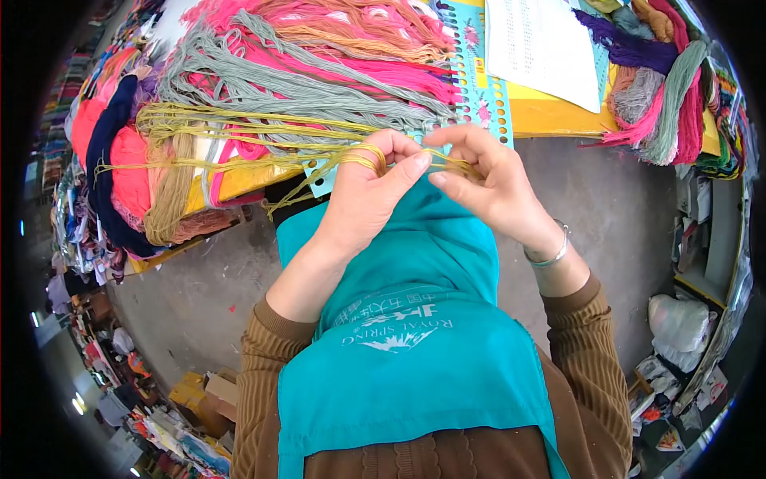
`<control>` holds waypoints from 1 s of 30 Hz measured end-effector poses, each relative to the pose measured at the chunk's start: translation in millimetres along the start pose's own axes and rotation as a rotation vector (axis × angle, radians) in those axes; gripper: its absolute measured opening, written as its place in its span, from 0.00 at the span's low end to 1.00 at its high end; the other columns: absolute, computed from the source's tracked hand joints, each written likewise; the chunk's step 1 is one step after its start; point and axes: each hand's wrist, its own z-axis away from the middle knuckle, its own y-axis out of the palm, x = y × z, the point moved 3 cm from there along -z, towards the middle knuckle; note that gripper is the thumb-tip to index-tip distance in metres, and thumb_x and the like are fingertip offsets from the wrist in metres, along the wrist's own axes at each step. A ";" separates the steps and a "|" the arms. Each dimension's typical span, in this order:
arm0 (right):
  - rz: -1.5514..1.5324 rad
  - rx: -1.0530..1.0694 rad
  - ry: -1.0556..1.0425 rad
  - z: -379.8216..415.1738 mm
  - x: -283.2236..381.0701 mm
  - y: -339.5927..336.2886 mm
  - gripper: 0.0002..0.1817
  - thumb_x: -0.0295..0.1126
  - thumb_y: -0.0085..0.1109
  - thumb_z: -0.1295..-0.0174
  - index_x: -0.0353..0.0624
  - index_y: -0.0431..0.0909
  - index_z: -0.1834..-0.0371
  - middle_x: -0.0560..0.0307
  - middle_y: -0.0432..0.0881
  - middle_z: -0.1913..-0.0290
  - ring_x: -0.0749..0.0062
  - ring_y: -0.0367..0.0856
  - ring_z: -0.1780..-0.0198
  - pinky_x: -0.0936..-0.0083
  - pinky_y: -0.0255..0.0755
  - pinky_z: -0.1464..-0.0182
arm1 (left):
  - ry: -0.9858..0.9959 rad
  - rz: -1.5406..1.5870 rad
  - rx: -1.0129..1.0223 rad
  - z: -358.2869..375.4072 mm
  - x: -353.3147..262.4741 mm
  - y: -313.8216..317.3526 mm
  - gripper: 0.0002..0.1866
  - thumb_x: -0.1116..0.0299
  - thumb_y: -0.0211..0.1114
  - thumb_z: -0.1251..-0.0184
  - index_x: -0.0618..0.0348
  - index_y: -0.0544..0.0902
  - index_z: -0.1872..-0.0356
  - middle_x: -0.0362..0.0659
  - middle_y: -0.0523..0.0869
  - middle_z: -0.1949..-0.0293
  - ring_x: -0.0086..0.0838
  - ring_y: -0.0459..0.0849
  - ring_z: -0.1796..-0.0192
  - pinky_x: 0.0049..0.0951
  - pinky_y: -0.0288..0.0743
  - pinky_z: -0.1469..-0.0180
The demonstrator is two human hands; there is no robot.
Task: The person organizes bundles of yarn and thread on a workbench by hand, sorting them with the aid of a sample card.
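Table (pixel 550 120) up top holds bright threads (pixel 343 96). Long yellow threads (pixel 279 128) stretch sideways from its left part to the left hand (pixel 375 188), the nearer one, looping round a finger; that hand pinches them. Just beside, the right hand (pixel 487 180) has thumb and finger spread, yellow thread between.

Grey floor (pixel 610 207), yellow table (pixel 550 118); cardboard boxes (pixel 223 393) lower left.

Threads (pixel 303 88) lie across the table (pixel 546 113), left of a holed card (pixel 483 100). A paper sheet (pixel 542 48) lies between the card and skeins (pixel 677 100) at the table's right end.
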 end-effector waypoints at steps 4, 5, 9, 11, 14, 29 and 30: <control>0.152 -0.249 -0.043 -10.3 -21.4 -10.3 0.05 0.26 0.63 0.37 0.37 0.81 0.61 0.60 0.81 0.72 0.83 0.72 0.73 0.79 0.67 0.71 | -0.078 -0.025 -0.098 -1.1 6.4 -5.3 0.13 0.62 0.56 0.25 0.61 0.81 0.54 0.40 0.84 0.61 0.09 0.59 0.81 0.15 0.50 0.80; 0.164 -0.307 -0.040 -16.1 -26.6 -15.8 0.05 0.27 0.63 0.37 0.36 0.82 0.64 0.59 0.81 0.72 0.83 0.72 0.74 0.79 0.67 0.72 | -0.108 -0.029 -0.130 -0.8 5.5 -8.2 0.15 0.61 0.54 0.24 0.62 0.81 0.51 0.43 0.86 0.58 0.10 0.59 0.81 0.15 0.50 0.81; 0.308 -0.193 -0.069 -32.7 -43.0 -22.3 0.04 0.26 0.61 0.39 0.37 0.81 0.65 0.56 0.80 0.76 0.80 0.75 0.75 0.78 0.70 0.71 | -0.229 0.081 -0.126 0.7 5.3 -10.2 0.19 0.60 0.52 0.23 0.63 0.78 0.42 0.50 0.84 0.46 0.11 0.59 0.82 0.16 0.51 0.81; 0.341 -0.148 -0.050 -33.9 -41.6 -21.4 0.03 0.24 0.60 0.38 0.36 0.80 0.65 0.62 0.79 0.74 0.86 0.72 0.72 0.82 0.69 0.70 | -0.297 0.141 -0.104 -0.2 6.6 -6.3 0.20 0.61 0.52 0.24 0.64 0.77 0.40 0.51 0.83 0.44 0.12 0.59 0.82 0.16 0.51 0.80; 0.306 -0.132 -0.030 -33.6 -42.3 -21.7 0.02 0.23 0.59 0.38 0.35 0.79 0.66 0.66 0.77 0.73 0.90 0.69 0.72 0.85 0.66 0.72 | -0.320 0.149 -0.130 -1.6 3.3 -1.8 0.19 0.64 0.54 0.25 0.64 0.75 0.39 0.47 0.83 0.45 0.12 0.60 0.81 0.16 0.52 0.80; 0.117 -0.150 0.026 -33.1 -47.9 -24.5 0.05 0.27 0.63 0.40 0.36 0.81 0.66 0.62 0.81 0.73 0.87 0.73 0.72 0.81 0.70 0.70 | -0.298 -0.014 -0.127 -34.0 16.8 13.3 0.09 0.73 0.59 0.31 0.63 0.77 0.52 0.37 0.83 0.71 0.10 0.62 0.82 0.16 0.49 0.84; 0.083 -0.159 0.014 -33.4 -48.6 -24.5 0.06 0.29 0.64 0.41 0.36 0.81 0.66 0.60 0.82 0.74 0.85 0.74 0.73 0.79 0.71 0.70 | -0.290 -0.062 -0.118 -37.1 16.6 12.6 0.08 0.72 0.59 0.31 0.63 0.77 0.54 0.37 0.83 0.72 0.10 0.63 0.82 0.17 0.50 0.83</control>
